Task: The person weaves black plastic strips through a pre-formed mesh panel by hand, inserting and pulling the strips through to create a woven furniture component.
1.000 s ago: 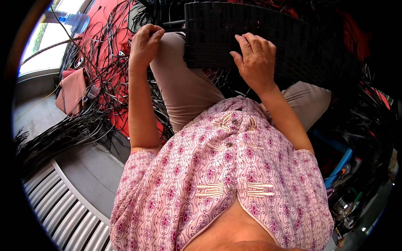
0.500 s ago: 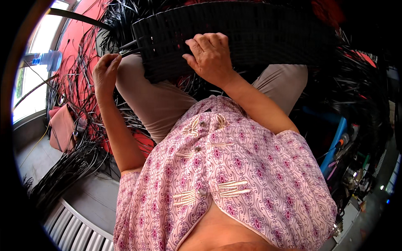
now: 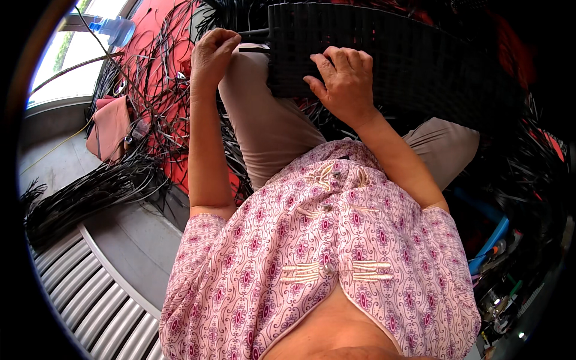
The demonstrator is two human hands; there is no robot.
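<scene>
Across my lap lies a black woven panel (image 3: 384,57), made of flat dark strips. Beside its left edge, my left hand (image 3: 213,57) is closed in a pinch with thumb and forefinger together, on a black strip (image 3: 253,32) that runs to the panel. My right hand (image 3: 347,84) rests on the panel's face with fingers bent and the thumb held apart from them. Its fingertips touch the weave. The panel's far right side sinks into shadow, so its end is hard to make out.
Loose black strips (image 3: 174,78) lie tangled over the red floor covering (image 3: 157,30). A thick black bundle (image 3: 96,183) sits at left, near a pink bag (image 3: 111,129) and a slatted grey seat (image 3: 96,288). At right stands a blue container edge (image 3: 489,246) among tools.
The whole view has shifted, so panel and hands appear further right. My left hand is higher beside the panel's edge, still pinching. My right hand keeps its place on the weave.
</scene>
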